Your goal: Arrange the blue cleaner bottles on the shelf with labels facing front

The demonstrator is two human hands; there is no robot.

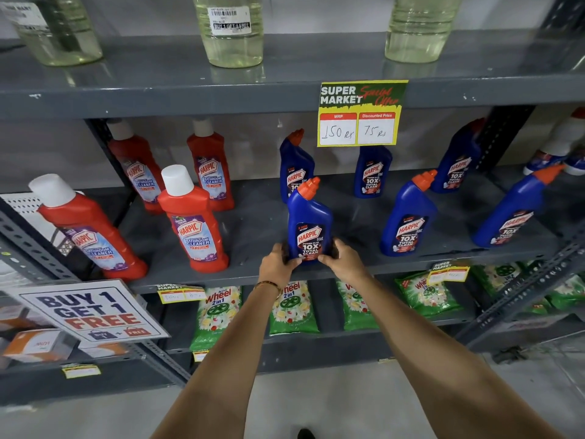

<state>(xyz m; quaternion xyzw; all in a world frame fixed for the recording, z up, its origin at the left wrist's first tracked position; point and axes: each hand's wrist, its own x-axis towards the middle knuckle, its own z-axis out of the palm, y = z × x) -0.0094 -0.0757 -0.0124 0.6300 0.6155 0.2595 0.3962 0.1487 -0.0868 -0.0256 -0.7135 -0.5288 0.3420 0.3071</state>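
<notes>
Several blue Harpic cleaner bottles with orange caps stand on the grey middle shelf [259, 236]. The front one [308, 217] stands upright near the shelf's front edge with its label toward me. My left hand [278, 261] grips its base from the left and my right hand [343, 259] grips it from the right. Behind it stands another blue bottle [295, 166]. Further right are blue bottles at the back [372, 172], at the front [406, 217], at the back right [456, 160] and at the far right front [516, 210], all showing labels.
Red Harpic bathroom cleaner bottles [193, 223] fill the shelf's left half. A yellow price sign [361, 115] hangs from the upper shelf, where clear bottles [231, 30] stand. Green Wheel detergent packs [292, 307] lie on the shelf below. A "Buy 1 Get 1 Free" sign [91, 310] is at left.
</notes>
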